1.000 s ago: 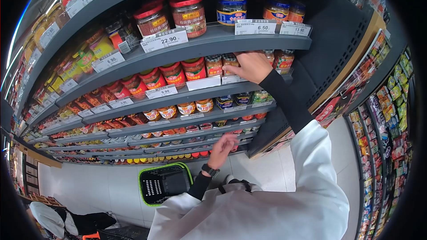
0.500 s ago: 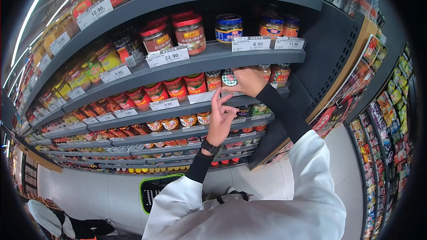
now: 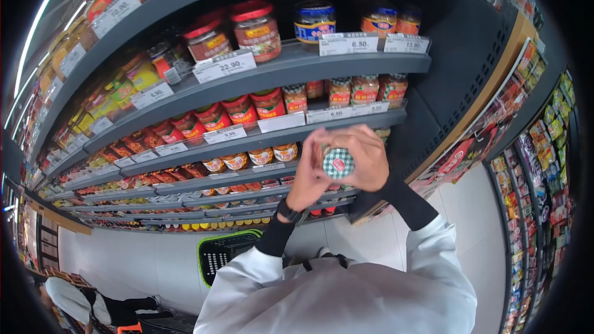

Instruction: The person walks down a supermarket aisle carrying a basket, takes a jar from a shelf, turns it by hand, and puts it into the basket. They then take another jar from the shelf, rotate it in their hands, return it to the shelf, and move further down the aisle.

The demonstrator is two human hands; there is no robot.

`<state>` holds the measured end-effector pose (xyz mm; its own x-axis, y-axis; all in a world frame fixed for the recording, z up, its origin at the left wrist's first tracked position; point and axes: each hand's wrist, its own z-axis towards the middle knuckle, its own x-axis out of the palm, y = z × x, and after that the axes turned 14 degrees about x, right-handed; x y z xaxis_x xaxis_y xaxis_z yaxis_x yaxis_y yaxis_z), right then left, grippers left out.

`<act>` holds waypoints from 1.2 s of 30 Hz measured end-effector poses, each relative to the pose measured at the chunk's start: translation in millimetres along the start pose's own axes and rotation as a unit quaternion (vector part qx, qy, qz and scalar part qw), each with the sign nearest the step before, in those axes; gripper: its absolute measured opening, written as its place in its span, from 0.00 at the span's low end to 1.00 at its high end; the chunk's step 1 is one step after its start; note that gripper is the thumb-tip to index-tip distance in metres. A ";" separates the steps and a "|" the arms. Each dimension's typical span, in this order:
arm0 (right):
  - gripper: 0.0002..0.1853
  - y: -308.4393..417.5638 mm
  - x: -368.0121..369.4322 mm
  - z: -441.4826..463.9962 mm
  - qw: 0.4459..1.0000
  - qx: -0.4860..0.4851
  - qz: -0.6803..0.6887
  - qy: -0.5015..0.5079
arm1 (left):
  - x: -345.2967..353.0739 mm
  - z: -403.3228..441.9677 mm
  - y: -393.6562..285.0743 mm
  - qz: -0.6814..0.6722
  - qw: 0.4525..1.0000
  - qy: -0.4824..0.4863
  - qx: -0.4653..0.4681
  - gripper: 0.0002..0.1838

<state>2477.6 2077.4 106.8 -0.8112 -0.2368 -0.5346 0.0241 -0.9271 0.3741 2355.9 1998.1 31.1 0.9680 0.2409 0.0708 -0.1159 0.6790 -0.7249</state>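
Observation:
A small jar with a green-and-white checkered lid [image 3: 338, 163] is held between both hands in front of the shelves, lid toward the camera. My left hand [image 3: 309, 179], with a dark watch at the wrist, wraps round the jar's left side. On the other side, the fingers of my right hand [image 3: 368, 159] curl over it. Both hands are slightly blurred. Behind and above them, similar jars [image 3: 365, 90] stand on a shelf, with a gap at the front of their row. Red-lidded jars [image 3: 267, 104] stand to the left of these.
Grey shelves [image 3: 371, 67] of jars curve across the view. A green-rimmed black basket [image 3: 204, 266] is on the floor. Another person [image 3: 68, 300] is at the lower left. Racks of colourful packets [image 3: 547, 198] stand at the right.
The checkered-lid jar has come off the shelf, down and toward me, in both hands. My left hand has closed round it. The basket shows more fully than half a second ago.

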 end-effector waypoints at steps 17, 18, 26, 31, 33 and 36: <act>0.17 -2.4 42.9 -81.5 0.615 0.465 0.581 0.261 | 31.9 -95.7 -14.3 -0.351 0.874 -0.085 -0.325 0.16; 0.20 -3.7 46.1 -80.9 0.619 0.452 0.589 0.258 | 29.8 -94.0 -14.0 -0.368 0.867 -0.087 -0.325 0.16; 0.19 -11.1 53.9 -68.8 0.565 0.469 0.634 0.242 | 34.0 -84.9 -15.6 -0.433 0.845 -0.133 -0.283 0.38; 0.19 -14.5 61.7 -67.3 0.571 0.459 0.636 0.241 | 37.8 -80.6 -12.7 -0.483 0.819 -0.162 -0.264 0.42; 0.21 -12.6 64.0 -65.9 0.582 0.446 0.637 0.237 | 37.3 -79.4 -11.4 -0.493 0.814 -0.172 -0.254 0.42; 0.23 -9.0 62.9 -62.7 0.600 0.426 0.634 0.238 | 35.4 -79.0 -12.8 -0.480 0.825 -0.171 -0.244 0.41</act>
<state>2462.9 2052.7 22.3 -0.1932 -0.8394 0.5081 -0.0267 0.5222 0.8524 2409.2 1943.1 -11.3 0.4322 -0.0076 0.9018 0.8521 0.3306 -0.4056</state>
